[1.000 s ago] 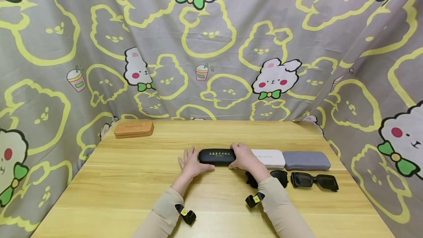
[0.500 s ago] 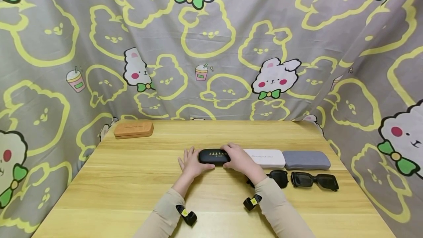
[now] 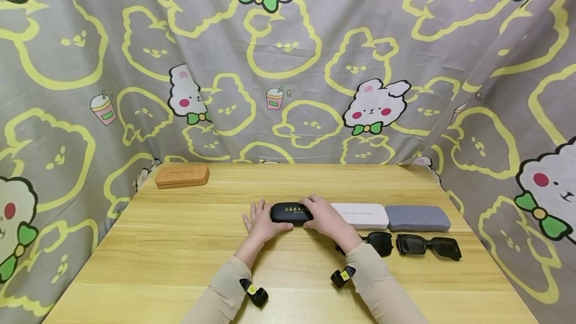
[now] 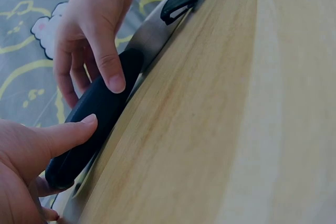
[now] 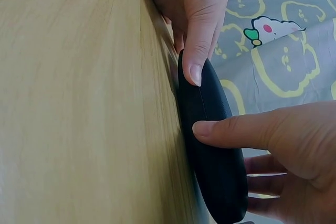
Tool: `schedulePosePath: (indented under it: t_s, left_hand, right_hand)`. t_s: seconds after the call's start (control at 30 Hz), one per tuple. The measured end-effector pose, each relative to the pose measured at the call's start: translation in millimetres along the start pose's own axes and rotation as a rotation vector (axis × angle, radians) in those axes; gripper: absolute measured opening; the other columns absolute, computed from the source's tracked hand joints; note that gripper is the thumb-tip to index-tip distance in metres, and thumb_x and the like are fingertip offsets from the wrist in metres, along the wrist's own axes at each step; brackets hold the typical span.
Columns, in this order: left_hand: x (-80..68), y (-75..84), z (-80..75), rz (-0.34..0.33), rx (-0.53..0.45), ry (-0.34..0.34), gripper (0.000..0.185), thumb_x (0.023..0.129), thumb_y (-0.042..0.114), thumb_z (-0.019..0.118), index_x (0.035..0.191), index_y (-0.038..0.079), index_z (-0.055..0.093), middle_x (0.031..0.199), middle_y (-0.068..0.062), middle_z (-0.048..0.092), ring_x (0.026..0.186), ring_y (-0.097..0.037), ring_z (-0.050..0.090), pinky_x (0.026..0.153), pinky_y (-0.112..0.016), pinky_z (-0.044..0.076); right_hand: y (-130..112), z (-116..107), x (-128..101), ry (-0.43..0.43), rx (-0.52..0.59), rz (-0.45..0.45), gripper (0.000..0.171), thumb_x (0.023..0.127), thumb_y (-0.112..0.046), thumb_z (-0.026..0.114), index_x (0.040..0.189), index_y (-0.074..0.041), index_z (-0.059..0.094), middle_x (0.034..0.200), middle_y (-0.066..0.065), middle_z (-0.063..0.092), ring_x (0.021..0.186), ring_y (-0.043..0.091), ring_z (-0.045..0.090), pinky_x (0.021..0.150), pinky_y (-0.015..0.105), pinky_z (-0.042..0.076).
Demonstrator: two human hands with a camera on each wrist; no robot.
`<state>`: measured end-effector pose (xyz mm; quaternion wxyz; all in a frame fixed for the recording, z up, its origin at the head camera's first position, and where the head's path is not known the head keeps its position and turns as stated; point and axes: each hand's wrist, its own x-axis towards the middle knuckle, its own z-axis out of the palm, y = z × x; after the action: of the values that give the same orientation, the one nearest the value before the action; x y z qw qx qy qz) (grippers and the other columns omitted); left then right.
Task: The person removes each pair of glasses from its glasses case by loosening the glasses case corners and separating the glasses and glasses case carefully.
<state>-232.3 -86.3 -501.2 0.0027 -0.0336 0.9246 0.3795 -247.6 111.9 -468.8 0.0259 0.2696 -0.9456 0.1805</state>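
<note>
Both hands clasp the black glasses case (image 3: 291, 212), left hand (image 3: 261, 224) and right hand (image 3: 327, 218) at its ends; it looks rigid, light, smooth-shelled, best gripped endwise.

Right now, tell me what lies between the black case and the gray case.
In the head view, the white case lies between the black case and the gray case.

Black case (image 3: 290, 212): oblong, rounded, closed, gold lettering on its lid; lies flat on the counter (image 3: 180, 244), long side across, near the middle; its seam shows in the right wrist view.
</note>
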Motion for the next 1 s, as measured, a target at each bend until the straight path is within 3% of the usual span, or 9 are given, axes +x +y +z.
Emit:
schedulePosePath:
  t_s: [0.43, 1.0]
  left_hand:
    - [-1.3, 2.2, -2.0, 0.000, -0.010, 0.012, 0.079, 0.066, 0.043, 0.087, 0.131, 0.008, 0.058, 0.157, -0.021, 0.030, 0.149, -0.047, 0.007, 0.114, -0.070, -0.006]
    - [-0.3, 2.0, -0.5, 0.000, -0.029, 0.026, 0.081, 0.064, 0.041, 0.089, 0.130, 0.007, 0.059, 0.156, -0.022, 0.031, 0.149, -0.047, 0.008, 0.114, -0.070, -0.006]
  right_hand:
    - [5.2, -6.3, 4.2, -0.038, 0.138, -0.010, 0.061, 0.074, -0.017, 0.085, 0.129, -0.009, 0.060, 0.127, 0.014, 0.061, 0.117, 0.033, 0.059, 0.100, 0.047, 0.049]
    - [13.4, -8.3, 4.9, -0.050, 0.194, -0.058, 0.058, 0.078, -0.016, 0.081, 0.130, -0.003, 0.060, 0.130, 0.017, 0.062, 0.122, 0.035, 0.058, 0.102, 0.049, 0.047]
